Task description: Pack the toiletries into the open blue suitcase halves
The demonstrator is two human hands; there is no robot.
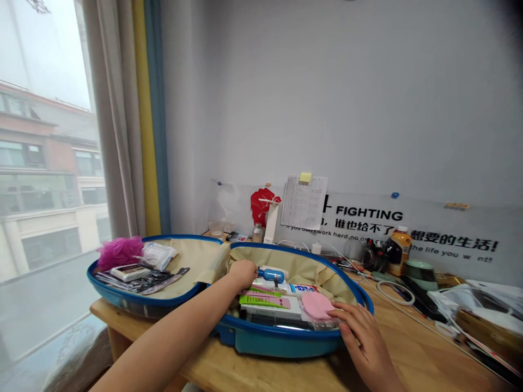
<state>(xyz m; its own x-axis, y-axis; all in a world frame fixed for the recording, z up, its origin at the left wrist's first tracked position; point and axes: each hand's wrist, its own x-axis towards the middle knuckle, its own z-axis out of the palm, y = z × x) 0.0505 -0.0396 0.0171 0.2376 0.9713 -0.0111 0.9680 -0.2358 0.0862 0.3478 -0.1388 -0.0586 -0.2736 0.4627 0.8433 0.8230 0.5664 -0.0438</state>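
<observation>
An open blue suitcase with a beige lining lies in two halves on the desk. My left hand [243, 273] reaches into the right half [286, 345], fingers curled down and partly hidden, at the cap end of a small blue bottle [271, 275]. Whether it grips anything does not show. Over the right half's front rim lies my right hand [362, 332], fingers stretched out, the tips beside a pink round pad [317, 305]. Between the hands are a toothpaste box [303, 288], green-and-pink packets [265, 299] and a flat white box [293, 309].
The left half [196, 256] holds a magenta mesh puff [120, 253], white packs and dark flat packets. Right of the suitcase stand an orange bottle [399, 250] and a green-lidded jar [420, 274], with cables [395, 293] and clutter. A window is at left.
</observation>
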